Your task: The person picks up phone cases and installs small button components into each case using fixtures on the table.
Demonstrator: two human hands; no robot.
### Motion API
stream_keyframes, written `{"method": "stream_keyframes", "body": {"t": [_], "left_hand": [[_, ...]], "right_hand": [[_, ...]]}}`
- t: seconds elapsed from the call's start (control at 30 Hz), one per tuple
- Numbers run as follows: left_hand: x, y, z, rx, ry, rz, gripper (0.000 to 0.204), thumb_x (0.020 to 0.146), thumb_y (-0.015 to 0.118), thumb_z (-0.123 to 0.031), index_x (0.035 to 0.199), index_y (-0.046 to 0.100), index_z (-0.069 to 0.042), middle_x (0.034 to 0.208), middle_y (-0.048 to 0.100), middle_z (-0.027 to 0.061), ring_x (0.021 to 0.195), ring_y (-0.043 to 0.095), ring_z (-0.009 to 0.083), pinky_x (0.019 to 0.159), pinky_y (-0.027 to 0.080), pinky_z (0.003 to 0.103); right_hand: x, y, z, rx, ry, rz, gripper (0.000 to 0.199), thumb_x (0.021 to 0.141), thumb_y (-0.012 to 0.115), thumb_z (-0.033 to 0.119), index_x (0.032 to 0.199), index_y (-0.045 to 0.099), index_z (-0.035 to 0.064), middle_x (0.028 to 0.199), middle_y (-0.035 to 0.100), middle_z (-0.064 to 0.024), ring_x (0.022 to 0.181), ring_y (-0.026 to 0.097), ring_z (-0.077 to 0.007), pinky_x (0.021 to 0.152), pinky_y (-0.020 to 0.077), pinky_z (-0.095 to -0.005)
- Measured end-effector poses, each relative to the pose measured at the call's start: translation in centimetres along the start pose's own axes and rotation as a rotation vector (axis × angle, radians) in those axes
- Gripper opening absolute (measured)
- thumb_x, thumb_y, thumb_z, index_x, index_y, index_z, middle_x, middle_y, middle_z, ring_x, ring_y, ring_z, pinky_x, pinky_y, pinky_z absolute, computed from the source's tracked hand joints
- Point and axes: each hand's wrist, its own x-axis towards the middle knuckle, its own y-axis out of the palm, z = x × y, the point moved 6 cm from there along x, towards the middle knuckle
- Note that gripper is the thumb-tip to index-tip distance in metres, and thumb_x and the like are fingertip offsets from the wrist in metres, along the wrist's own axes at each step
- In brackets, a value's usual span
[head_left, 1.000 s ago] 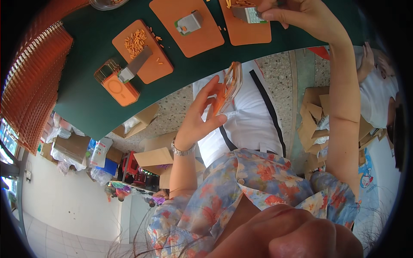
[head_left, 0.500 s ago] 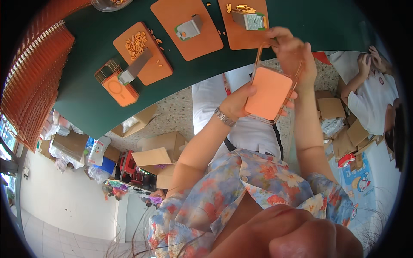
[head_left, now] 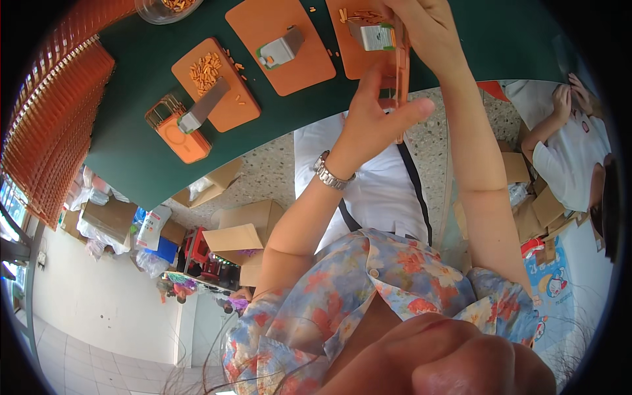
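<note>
My right hand (head_left: 431,36) grips the upper end of a clear-rimmed orange phone case (head_left: 402,62), turned edge-on above the table's front edge; its fingertips are partly cut off by the upper picture edge. My left hand (head_left: 368,122), with a metal watch on the wrist, is at the case's lower part. Its thumb and fingers are spread apart around the case; whether they touch it is unclear. Just behind the case is an orange board (head_left: 355,59) bearing a silver holder with green ends (head_left: 376,37) and several small thin pieces (head_left: 355,14).
On the green table (head_left: 131,158) stand a middle orange board (head_left: 289,76), a left board (head_left: 234,118) with a pile of small orange pieces (head_left: 205,69), and a stack of cases (head_left: 187,146). Cardboard boxes (head_left: 243,224) are below. A co-worker's hands (head_left: 569,99) show at right.
The case has turned from face-on to edge-on and moved up and away from me. My right hand rose with it. The left hand's grip on the case's side has loosened and its fingers spread.
</note>
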Motion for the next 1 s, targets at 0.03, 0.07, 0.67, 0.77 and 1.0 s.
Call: {"method": "stream_keyframes", "body": {"t": [0.03,0.07,0.67,0.77,1.0], "left_hand": [[0.0,-0.4,0.1,0.003,-0.004,-0.012,0.066,0.082,0.075,-0.036,0.13,0.048,0.001,0.121,0.058,0.0115,0.111,0.055,0.0173,0.089,0.05,0.033],[0.2,-0.5,0.1,-0.094,-0.073,-0.026,0.071,0.078,0.079,-0.036,0.129,0.047,0.001,0.118,0.057,0.0108,0.108,0.055,0.0165,0.085,0.051,0.031],[1.4,-0.5,-0.1,-0.184,0.02,-0.167,0.055,0.077,0.081,-0.028,0.113,0.054,0.003,0.098,0.052,0.0069,0.075,0.06,0.0113,0.063,0.053,0.023],[1.2,-0.3,0.0,-0.225,-0.052,-0.137,0.053,0.08,0.078,-0.025,0.117,0.052,0.003,0.103,0.056,0.007,0.086,0.059,0.0123,0.077,0.05,0.026],[0.1,-0.1,-0.6,-0.223,-0.207,0.197,0.064,0.084,0.07,-0.034,0.132,0.047,0.001,0.115,0.06,0.012,0.098,0.059,0.0154,0.086,0.05,0.032]], "right_hand": [[0.3,0.5,0.2,-0.033,0.01,0.032,0.024,0.097,0.056,0.014,0.098,0.067,-0.0076,0.097,0.065,-0.0043,0.084,0.055,-0.0085,0.073,0.0448,-0.0226],[0.5,0.3,-0.2,-0.036,0.014,0.033,0.024,0.097,0.056,0.014,0.098,0.067,-0.0076,0.097,0.065,-0.0043,0.084,0.055,-0.0085,0.073,0.0448,-0.0226],[2.1,-0.2,-2.2,0.068,0.014,0.061,0.023,0.096,0.057,0.014,0.088,0.066,-0.0047,0.09,0.064,-0.0041,0.079,0.058,-0.0094,0.066,0.0459,-0.0235],[2.3,0.2,-2.1,0.064,-0.026,0.242,0.021,0.097,0.056,0.014,0.089,0.066,-0.0037,0.092,0.064,-0.0033,0.08,0.058,-0.0103,0.067,0.0463,-0.0241],[-0.8,-3.7,-0.1,-0.401,0.058,0.149,0.043,0.103,0.032,0.024,0.086,0.061,-0.003,0.078,0.054,-0.0092,0.079,0.055,-0.0181,0.072,0.0419,-0.0291]]}}
